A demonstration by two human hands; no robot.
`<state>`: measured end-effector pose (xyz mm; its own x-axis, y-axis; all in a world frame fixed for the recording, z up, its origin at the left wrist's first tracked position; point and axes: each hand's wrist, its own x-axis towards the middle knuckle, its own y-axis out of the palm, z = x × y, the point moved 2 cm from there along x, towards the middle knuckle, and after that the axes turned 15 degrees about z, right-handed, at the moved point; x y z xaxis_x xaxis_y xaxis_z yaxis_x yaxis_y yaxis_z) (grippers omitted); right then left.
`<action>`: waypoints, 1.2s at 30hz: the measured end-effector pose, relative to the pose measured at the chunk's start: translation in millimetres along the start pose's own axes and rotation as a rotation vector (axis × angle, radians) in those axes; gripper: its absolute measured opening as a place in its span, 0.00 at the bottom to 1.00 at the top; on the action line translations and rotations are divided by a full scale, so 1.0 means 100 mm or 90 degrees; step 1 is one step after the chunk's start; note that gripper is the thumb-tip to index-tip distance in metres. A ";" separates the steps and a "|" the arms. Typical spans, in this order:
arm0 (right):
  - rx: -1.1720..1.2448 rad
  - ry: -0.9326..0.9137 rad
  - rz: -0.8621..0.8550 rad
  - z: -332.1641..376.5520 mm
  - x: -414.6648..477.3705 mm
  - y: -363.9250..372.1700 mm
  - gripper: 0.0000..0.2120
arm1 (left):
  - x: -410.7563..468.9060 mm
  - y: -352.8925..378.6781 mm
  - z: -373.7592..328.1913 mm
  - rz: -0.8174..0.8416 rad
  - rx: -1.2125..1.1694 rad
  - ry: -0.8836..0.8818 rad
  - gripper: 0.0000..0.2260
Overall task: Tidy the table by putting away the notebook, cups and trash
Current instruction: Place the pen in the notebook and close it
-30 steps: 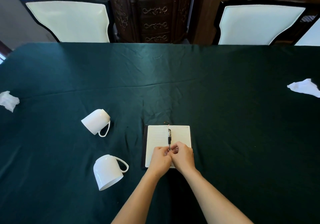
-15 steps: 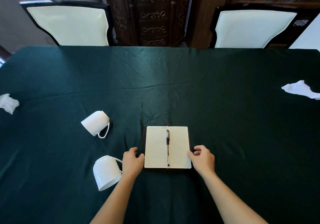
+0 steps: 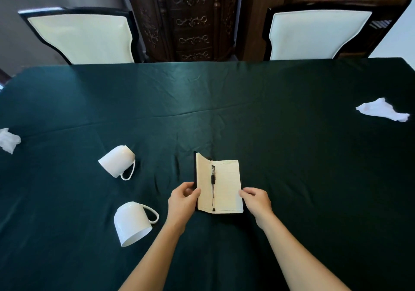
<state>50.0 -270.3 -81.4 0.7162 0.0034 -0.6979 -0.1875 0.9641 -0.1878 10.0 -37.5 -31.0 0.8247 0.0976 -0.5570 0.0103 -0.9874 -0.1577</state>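
Notebook: the notebook [image 3: 221, 189] lay on the table [image 3: 292, 156] at near centre, long axis running near to far, spine down the middle.
Left cover: raised off the cloth and tilted up toward the right, dark outer face showing along its left edge; the book was part-way shut.
Pen: a pen [image 3: 213, 185] lay in the gutter, parallel to the spine, clip end far. As judged, the closing cover would fold over it.
Left hand: the left hand [image 3: 183, 201] gripped the lifted cover at its near left edge, thumb and fingers pinched on it.
Right hand: the right hand [image 3: 257, 199] rested at the right page's near edge, fingers loosely curled and touching the paper; whether it pinched the page could not be told.
Deciding relation: the free right page lay directly right of the raised cover; the cover had to swing rightward about the spine. The left hand was placed to carry it over, the right to steady.
Cups: a far cup [image 3: 118, 161] and a near cup [image 3: 132, 225] both lay on their sides left of the notebook, the near one just beside the left hand. No contents were visible in either.
Trash: one crumpled tissue [image 3: 9, 142] at the left edge, another crumpled paper [image 3: 381, 110] far right; both well apart from the hands.
Receptacle: none in view.
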 end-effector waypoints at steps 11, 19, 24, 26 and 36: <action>0.171 0.016 0.108 -0.07 0.05 -0.02 0.12 | 0.01 0.96 -0.36 0.006 0.295 0.047 0.07; 0.149 -0.006 0.110 -0.12 0.13 -0.03 0.08 | 0.05 1.37 -0.14 0.102 0.635 -0.037 0.22; 0.102 0.012 0.073 -0.09 0.17 -0.02 0.12 | 0.09 1.23 -0.01 0.145 0.559 -0.064 0.27; 0.122 0.007 0.101 -0.05 0.15 0.00 0.10 | 0.08 1.09 0.00 0.137 0.419 -0.036 0.24; 0.186 -0.155 0.165 0.37 -0.62 -0.22 0.11 | -0.23 0.42 -0.36 0.155 -0.043 0.006 0.16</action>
<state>34.7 -282.4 -8.7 0.8143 0.2834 -0.5066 -0.2093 0.9574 0.1991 11.4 -86.0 4.5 0.8132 -0.1445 -0.5638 -0.1512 -0.9879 0.0351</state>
